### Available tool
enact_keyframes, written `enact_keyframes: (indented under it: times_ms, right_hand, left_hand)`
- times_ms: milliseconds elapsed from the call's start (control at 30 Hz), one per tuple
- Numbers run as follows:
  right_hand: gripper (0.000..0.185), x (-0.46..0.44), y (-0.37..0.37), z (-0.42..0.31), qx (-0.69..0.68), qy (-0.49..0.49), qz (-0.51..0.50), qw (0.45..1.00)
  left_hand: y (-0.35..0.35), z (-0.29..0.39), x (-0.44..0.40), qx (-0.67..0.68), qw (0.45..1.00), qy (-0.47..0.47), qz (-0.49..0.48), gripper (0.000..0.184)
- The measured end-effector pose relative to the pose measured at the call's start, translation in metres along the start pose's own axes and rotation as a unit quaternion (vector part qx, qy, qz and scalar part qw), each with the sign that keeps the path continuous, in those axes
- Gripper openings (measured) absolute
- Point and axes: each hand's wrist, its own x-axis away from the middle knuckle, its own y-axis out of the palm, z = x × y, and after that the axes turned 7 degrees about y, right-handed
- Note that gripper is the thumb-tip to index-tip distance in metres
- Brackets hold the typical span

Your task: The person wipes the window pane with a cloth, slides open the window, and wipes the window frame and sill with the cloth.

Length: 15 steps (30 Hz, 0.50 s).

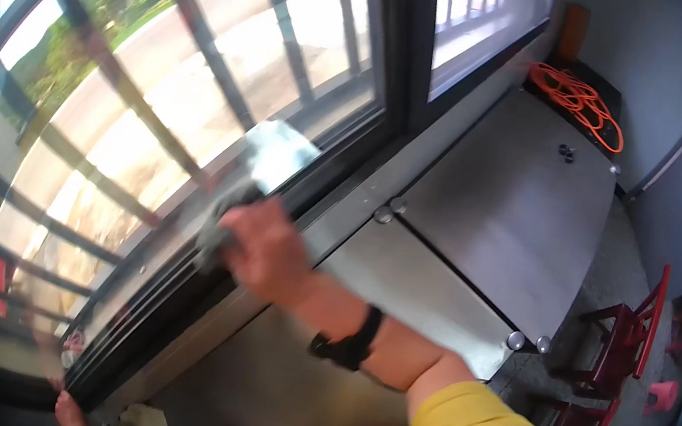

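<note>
My right hand (268,246), slightly blurred, is closed around a crumpled grey cloth (218,238). It presses the cloth against the lower part of the window glass (184,178), just above the dark window frame (130,340). A dark band circles my right wrist. A bright, pale patch (279,153) shows on the glass beyond the cloth. At the bottom left, my left hand (69,417) is by the corner of the frame; little more than a fingertip shows, and the other fingers are hidden or cut off.
Metal-topped tables (515,197) with round corner knobs stand along the wall below the window. An orange cable (576,103) lies coiled at the far end. Red chairs (611,349) and a pink stool (661,397) are at the right. Bars (193,17) cross outside the glass.
</note>
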Motion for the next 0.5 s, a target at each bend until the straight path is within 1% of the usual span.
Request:
enact_keyframes:
  times_ms: [33,67,100,133,167,233,267,300,333,367,400,433,500]
  right_hand:
    - [0.038,-0.019,-0.016,0.013,0.019,-0.065,0.076,0.995]
    - [0.033,-0.038,-0.036,0.024,0.097,-0.058,0.142,0.983]
    - [0.035,-0.062,-0.052,0.037,0.1,-0.003,0.221,0.97]
    - [0.032,-0.092,-0.074,0.054,0.135,-0.041,0.255,0.957]
    - [0.032,-0.097,-0.049,0.052,0.123,-0.044,0.232,0.964]
    - [0.037,-0.105,-0.028,0.055,0.158,-0.013,0.321,0.934]
    - [0.04,-0.107,-0.018,0.055,0.175,0.003,0.367,0.914]
    - [0.046,-0.083,0.008,0.024,0.147,0.003,0.312,0.939]
    - [0.046,-0.058,0.036,0.007,0.13,-0.054,0.27,0.952]
    - [0.046,-0.023,0.068,-0.005,0.151,-0.024,0.214,0.965]
    - [0.051,0.013,0.097,-0.01,0.186,-0.043,0.154,0.97]
    - [0.05,0.025,0.099,-0.034,0.189,-0.067,0.008,0.98]
    - [0.045,0.041,0.122,-0.052,0.044,-0.155,0.085,0.983]
  left_hand:
    - [-0.002,0.001,0.006,0.002,0.998,0.026,0.057,0.015]
    - [-0.006,0.005,0.01,0.002,0.997,0.045,0.062,0.016]
    - [-0.003,0.006,0.012,-0.003,0.996,0.041,0.074,0.014]
    - [0.005,0.006,0.011,-0.024,0.996,0.027,0.079,0.011]
    - [-0.009,0.015,0.02,-0.041,0.994,0.033,0.097,0.008]
    - [-0.009,0.02,0.022,-0.083,0.992,0.023,0.095,0.006]
    - [-0.009,0.022,0.023,-0.081,0.992,0.02,0.09,0.006]
    - [-0.01,0.023,0.024,-0.091,0.992,0.016,0.088,0.005]
    - [-0.012,0.023,0.023,-0.103,0.991,0.015,0.086,0.005]
    - [-0.014,0.021,0.022,-0.105,0.991,0.019,0.084,0.005]
    - [-0.016,0.021,0.024,-0.109,0.99,0.022,0.09,0.005]
    - [-0.017,0.022,0.025,-0.111,0.989,0.024,0.096,0.005]
    - [-0.019,0.02,0.023,-0.105,0.989,0.032,0.097,0.005]
